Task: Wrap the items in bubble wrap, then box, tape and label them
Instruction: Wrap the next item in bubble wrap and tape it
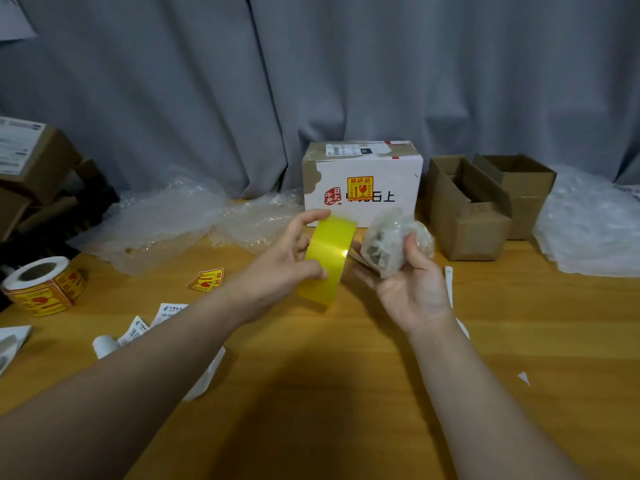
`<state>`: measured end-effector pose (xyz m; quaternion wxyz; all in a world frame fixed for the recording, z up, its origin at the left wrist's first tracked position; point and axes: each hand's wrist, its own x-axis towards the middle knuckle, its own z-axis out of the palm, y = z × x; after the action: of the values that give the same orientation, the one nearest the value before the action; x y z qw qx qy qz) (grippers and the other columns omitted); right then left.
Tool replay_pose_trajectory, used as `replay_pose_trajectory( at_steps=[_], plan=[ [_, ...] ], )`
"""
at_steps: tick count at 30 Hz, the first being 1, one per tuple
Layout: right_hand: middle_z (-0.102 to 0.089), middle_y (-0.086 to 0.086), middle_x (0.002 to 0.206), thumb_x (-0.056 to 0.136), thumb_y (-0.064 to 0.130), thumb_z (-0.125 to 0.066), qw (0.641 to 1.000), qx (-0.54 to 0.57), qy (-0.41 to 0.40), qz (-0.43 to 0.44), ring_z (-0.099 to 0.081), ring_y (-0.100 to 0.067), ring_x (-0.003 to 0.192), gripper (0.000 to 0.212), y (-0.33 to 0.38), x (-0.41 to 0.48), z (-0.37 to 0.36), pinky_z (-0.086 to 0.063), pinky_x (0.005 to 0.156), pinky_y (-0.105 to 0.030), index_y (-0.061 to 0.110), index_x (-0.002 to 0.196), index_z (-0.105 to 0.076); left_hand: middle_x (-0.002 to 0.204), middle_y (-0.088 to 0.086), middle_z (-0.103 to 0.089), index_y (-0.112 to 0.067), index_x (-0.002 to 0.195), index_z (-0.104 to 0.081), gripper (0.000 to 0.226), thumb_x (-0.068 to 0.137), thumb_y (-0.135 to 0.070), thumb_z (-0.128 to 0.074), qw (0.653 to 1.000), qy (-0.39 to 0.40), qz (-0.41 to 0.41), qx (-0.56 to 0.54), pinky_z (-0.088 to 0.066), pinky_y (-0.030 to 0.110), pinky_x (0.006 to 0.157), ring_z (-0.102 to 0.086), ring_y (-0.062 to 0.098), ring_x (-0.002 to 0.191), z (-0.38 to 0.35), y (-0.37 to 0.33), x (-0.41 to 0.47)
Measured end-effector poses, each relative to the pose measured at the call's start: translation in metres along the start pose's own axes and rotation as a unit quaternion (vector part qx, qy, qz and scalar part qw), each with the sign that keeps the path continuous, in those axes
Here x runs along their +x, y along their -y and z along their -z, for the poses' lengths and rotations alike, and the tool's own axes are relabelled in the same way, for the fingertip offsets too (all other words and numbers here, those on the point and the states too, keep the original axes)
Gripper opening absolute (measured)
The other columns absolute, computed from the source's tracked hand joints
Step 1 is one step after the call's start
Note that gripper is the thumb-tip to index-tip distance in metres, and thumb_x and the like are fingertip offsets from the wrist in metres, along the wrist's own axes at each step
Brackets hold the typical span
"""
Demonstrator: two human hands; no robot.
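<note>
My left hand (282, 263) grips a yellow tape roll (329, 259) above the middle of the wooden table (346, 393), fingers over its top and thumb on its near side. A short strip of tape runs from the roll to a small item wrapped in bubble wrap (391, 242). My right hand (412, 285) holds that bundle from below, thumb pressed on its right side. Behind them stands a white taped box (363, 183) with a yellow fragile sticker on its front.
Loose bubble wrap (173, 220) lies at the back left and more bubble wrap (588, 223) at the right. Open brown cartons (485, 206) stand right of the white box. A sticker roll (43, 285), a loose fragile sticker (206, 280) and shipping labels (149, 322) lie on the left.
</note>
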<state>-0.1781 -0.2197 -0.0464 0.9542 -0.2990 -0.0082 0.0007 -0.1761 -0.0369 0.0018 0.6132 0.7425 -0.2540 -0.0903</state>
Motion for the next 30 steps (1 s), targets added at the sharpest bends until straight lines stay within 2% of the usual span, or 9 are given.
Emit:
replay_pose_trajectory(
  at_steps=[4, 8, 11, 14, 18, 21, 23, 27, 30],
  plan=[
    [-0.060, -0.014, 0.131, 0.090, 0.034, -0.047, 0.999, 0.016, 0.033, -0.008, -0.057, -0.033, 0.120, 0.049, 0.002, -0.013, -0.005, -0.043, 0.099, -0.056, 0.014, 0.135, -0.047, 0.128, 0.001, -0.054, -0.035, 0.142, -0.023, 0.089, 0.080, 0.020, -0.056, 0.999, 0.043, 0.022, 0.006, -0.053, 0.027, 0.080, -0.062, 0.008, 0.099, -0.005, 0.006, -0.015],
    [-0.058, -0.013, 0.133, 0.091, 0.033, -0.047, 0.999, 0.003, 0.040, 0.001, -0.054, -0.029, 0.125, 0.053, 0.001, -0.022, -0.009, -0.046, 0.102, -0.043, 0.011, 0.140, -0.044, 0.126, 0.004, -0.061, -0.036, 0.148, -0.003, 0.100, 0.082, 0.012, -0.061, 0.996, 0.068, 0.052, 0.013, -0.051, 0.029, 0.092, -0.061, 0.014, 0.111, -0.005, 0.015, -0.023],
    [-0.056, -0.014, 0.135, 0.092, 0.032, -0.046, 0.999, -0.017, 0.036, 0.005, -0.053, -0.029, 0.126, 0.055, 0.001, -0.026, -0.009, -0.046, 0.102, -0.042, 0.010, 0.142, -0.042, 0.112, -0.005, -0.066, -0.030, 0.144, -0.018, 0.071, 0.089, -0.011, -0.059, 0.997, 0.023, 0.069, -0.007, -0.051, 0.016, 0.083, -0.065, 0.003, 0.099, -0.010, 0.007, -0.024],
    [-0.054, -0.015, 0.137, 0.092, 0.030, -0.047, 0.999, -0.035, 0.031, 0.007, -0.051, -0.031, 0.128, 0.052, 0.002, -0.029, -0.008, -0.037, 0.109, -0.048, 0.009, 0.140, -0.043, 0.097, -0.003, -0.056, -0.025, 0.133, -0.046, 0.041, 0.093, -0.033, -0.054, 0.992, -0.069, 0.066, 0.088, -0.046, 0.011, 0.069, -0.059, 0.005, 0.080, -0.013, -0.003, -0.016],
    [-0.058, -0.016, 0.132, 0.091, 0.027, -0.046, 0.999, -0.043, 0.031, 0.008, -0.054, -0.030, 0.125, 0.047, 0.004, -0.033, -0.012, -0.039, 0.107, -0.047, 0.008, 0.134, -0.048, 0.103, -0.004, -0.061, -0.027, 0.109, -0.067, 0.023, 0.088, -0.033, -0.064, 0.986, -0.116, 0.052, 0.106, -0.044, 0.020, 0.080, -0.056, 0.012, 0.092, -0.005, -0.004, -0.006],
    [-0.059, -0.015, 0.131, 0.092, 0.026, -0.046, 0.998, -0.061, 0.036, 0.002, -0.055, -0.030, 0.123, 0.046, 0.006, -0.036, -0.013, -0.041, 0.105, -0.047, 0.008, 0.135, -0.048, 0.106, -0.003, -0.067, -0.023, 0.099, -0.071, 0.014, 0.085, -0.025, -0.068, 0.986, -0.108, 0.053, 0.114, -0.045, 0.027, 0.088, -0.059, 0.018, 0.101, -0.004, -0.010, -0.002],
    [-0.059, -0.015, 0.131, 0.091, 0.026, -0.047, 0.996, -0.076, 0.037, -0.002, -0.055, -0.030, 0.123, 0.048, 0.008, -0.037, -0.014, -0.041, 0.105, -0.048, 0.008, 0.136, -0.047, 0.101, 0.003, -0.068, -0.020, 0.091, -0.071, 0.008, 0.083, -0.022, -0.070, 0.983, -0.108, 0.054, 0.138, -0.046, 0.030, 0.089, -0.060, 0.022, 0.099, -0.004, -0.015, 0.002],
    [-0.059, -0.015, 0.131, 0.090, 0.024, -0.049, 0.996, -0.086, 0.031, -0.008, -0.057, -0.029, 0.121, 0.051, 0.010, -0.038, -0.018, -0.045, 0.104, -0.045, 0.007, 0.138, -0.046, 0.095, -0.003, -0.061, -0.018, 0.082, -0.067, 0.004, 0.084, -0.020, -0.070, 0.970, -0.087, 0.034, 0.226, -0.043, 0.030, 0.088, -0.054, 0.015, 0.095, -0.003, -0.023, 0.008],
    [-0.065, -0.015, 0.120, 0.087, 0.023, -0.052, 0.999, -0.043, 0.025, -0.018, -0.068, -0.023, 0.101, 0.051, 0.016, -0.039, -0.022, -0.058, 0.082, -0.033, 0.004, 0.135, -0.050, 0.103, -0.002, -0.052, -0.019, 0.089, -0.057, 0.004, 0.091, -0.017, -0.058, 0.928, -0.045, -0.066, 0.365, -0.034, 0.022, 0.086, -0.046, 0.014, 0.103, -0.005, -0.022, 0.003]
  ],
)
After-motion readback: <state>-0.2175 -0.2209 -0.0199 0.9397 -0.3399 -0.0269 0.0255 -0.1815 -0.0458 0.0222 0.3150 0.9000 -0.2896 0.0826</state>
